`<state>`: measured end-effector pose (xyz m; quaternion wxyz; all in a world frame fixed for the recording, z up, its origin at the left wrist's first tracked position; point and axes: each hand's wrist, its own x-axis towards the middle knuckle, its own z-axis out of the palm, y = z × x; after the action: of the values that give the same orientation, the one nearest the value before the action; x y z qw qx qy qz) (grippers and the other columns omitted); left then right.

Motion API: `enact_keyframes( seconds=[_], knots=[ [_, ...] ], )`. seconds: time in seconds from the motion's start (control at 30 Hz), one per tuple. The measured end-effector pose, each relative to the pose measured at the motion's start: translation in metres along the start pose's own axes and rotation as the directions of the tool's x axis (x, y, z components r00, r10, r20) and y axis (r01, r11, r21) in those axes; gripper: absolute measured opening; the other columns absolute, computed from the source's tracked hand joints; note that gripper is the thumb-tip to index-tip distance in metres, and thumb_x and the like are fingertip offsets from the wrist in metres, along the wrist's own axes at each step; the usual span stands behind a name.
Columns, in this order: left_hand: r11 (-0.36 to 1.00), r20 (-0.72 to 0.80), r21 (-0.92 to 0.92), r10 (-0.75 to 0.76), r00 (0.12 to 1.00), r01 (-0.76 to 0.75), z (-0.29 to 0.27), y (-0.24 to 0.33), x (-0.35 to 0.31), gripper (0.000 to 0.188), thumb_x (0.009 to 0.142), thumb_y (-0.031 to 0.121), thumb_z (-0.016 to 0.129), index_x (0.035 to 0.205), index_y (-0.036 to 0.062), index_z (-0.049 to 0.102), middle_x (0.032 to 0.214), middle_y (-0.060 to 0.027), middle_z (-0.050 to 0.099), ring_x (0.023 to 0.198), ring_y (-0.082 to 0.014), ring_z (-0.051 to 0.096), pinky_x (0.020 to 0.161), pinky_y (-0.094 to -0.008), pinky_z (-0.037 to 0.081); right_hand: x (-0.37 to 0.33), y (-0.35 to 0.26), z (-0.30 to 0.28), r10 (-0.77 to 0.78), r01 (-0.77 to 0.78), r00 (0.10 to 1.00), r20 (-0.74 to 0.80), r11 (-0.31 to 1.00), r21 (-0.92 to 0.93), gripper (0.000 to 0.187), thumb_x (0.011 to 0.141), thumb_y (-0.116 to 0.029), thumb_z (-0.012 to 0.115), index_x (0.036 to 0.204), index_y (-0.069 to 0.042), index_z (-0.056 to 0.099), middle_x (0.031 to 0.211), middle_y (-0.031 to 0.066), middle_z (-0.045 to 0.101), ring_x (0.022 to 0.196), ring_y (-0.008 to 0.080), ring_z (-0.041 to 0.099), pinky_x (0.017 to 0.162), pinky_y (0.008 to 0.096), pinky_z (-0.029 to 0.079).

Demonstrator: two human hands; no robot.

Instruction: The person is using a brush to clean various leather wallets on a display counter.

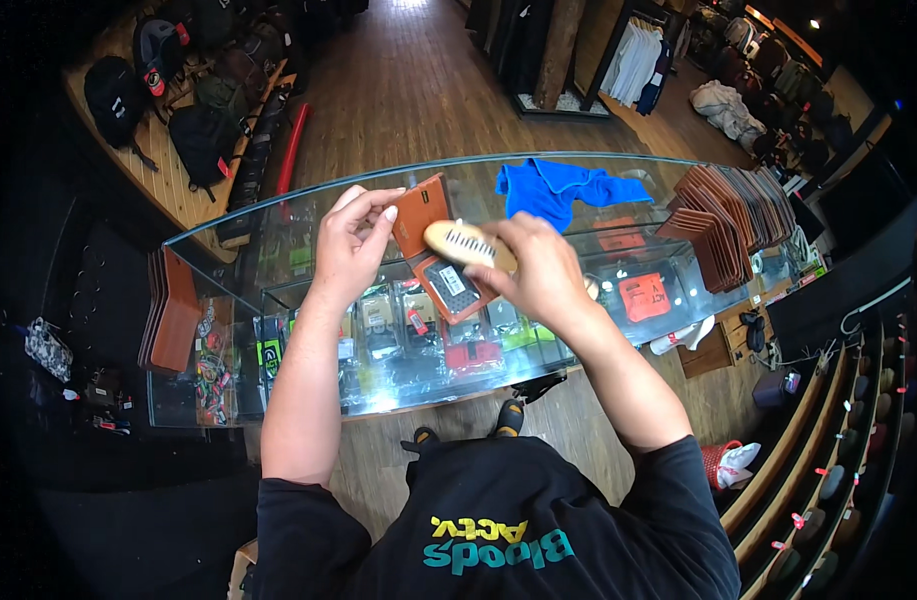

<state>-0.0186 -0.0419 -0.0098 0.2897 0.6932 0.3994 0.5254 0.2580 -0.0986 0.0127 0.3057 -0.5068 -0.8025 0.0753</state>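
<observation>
A person in a black T-shirt (488, 520) looks down at a glass-topped counter (378, 404) that works as a display case, with packaged goods (383, 330) laid out under its glass, too crowded to count. Among them, two orange-red items (643, 297) lie toward the counter's right end, and one red pack (473, 357) lies close to the near edge. On the floor beyond the near right corner, one red basket (715, 463) contains something white (740, 462). One blue cloth (568, 190) lies crumpled along the far edge, right of the middle. Brown leather wallets stand in overlapping groups: a small left group (175, 318) by the counter's left end and a larger right group (708, 245) near the far right corner; overlap prevents an exact count. Above the middle of the counter, one open brown wallet (421, 210) is held up, its lower half showing a dark panel with a white label (448, 278). The left grip (350, 240) pinches its upper left edge between thumb and fingers, so the wallet is to the right of that grip. The right grip (540, 265) is clamped on the right end of one pale oval brush (461, 243), which covers part of the wallet; whether they touch is unclear.
</observation>
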Motion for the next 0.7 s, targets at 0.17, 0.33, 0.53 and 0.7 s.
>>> enact_keyframes(
  seconds=[0.17, 0.33, 0.53, 0.7],
  knots=[
    [0.999, 0.059, 0.037, -0.018, 0.998, 0.016, -0.004, -0.006, -0.003, 0.025, 0.110, 0.004, 0.067, 0.133, -0.0013, 0.078, 0.111, -0.0045, 0.066, 0.097, -0.0110, 0.074, 0.081, -0.0274, 0.064, 0.004, 0.005, -0.030, -0.218, 0.006, 0.862, 0.458, 0.908, 0.420, 0.051, 0.081, -0.031, 0.101, 0.122, -0.006, 0.084, 0.107, 0.0121, 0.078, 0.102, 0.0339, 0.074, 0.091, 0.0423, 0.058],
    [0.997, 0.066, 0.072, 0.032, 0.997, -0.037, -0.003, -0.010, 0.001, 0.026, 0.110, 0.004, 0.067, 0.133, -0.0012, 0.078, 0.110, -0.0041, 0.066, 0.095, -0.0106, 0.073, 0.080, -0.0272, 0.064, 0.006, -0.001, -0.023, -0.255, 0.197, 0.918, 0.303, 0.958, 0.207, 0.055, 0.080, -0.034, 0.099, 0.124, -0.007, 0.081, 0.110, 0.0129, 0.078, 0.107, 0.0376, 0.074, 0.093, 0.0462, 0.059],
    [0.997, 0.067, 0.069, 0.029, 0.997, -0.033, -0.002, -0.009, 0.002, 0.026, 0.111, 0.005, 0.067, 0.133, -0.0014, 0.077, 0.109, -0.0035, 0.064, 0.094, -0.0099, 0.072, 0.080, -0.0269, 0.063, 0.017, -0.011, -0.023, -0.224, 0.208, 0.966, 0.128, 0.970, 0.128, 0.055, 0.081, -0.029, 0.098, 0.126, -0.005, 0.079, 0.106, 0.0151, 0.076, 0.099, 0.0393, 0.073, 0.087, 0.0471, 0.059],
    [0.997, 0.065, 0.064, 0.028, 0.998, -0.032, -0.003, -0.012, 0.000, 0.026, 0.111, 0.005, 0.067, 0.134, -0.0017, 0.077, 0.109, -0.0034, 0.064, 0.094, -0.0102, 0.072, 0.079, -0.0265, 0.063, 0.004, -0.015, -0.023, -0.450, 0.193, 0.715, 0.535, 0.862, 0.468, 0.051, 0.081, -0.028, 0.100, 0.123, -0.006, 0.082, 0.110, 0.0125, 0.080, 0.108, 0.0348, 0.076, 0.092, 0.0454, 0.060]
  ],
)
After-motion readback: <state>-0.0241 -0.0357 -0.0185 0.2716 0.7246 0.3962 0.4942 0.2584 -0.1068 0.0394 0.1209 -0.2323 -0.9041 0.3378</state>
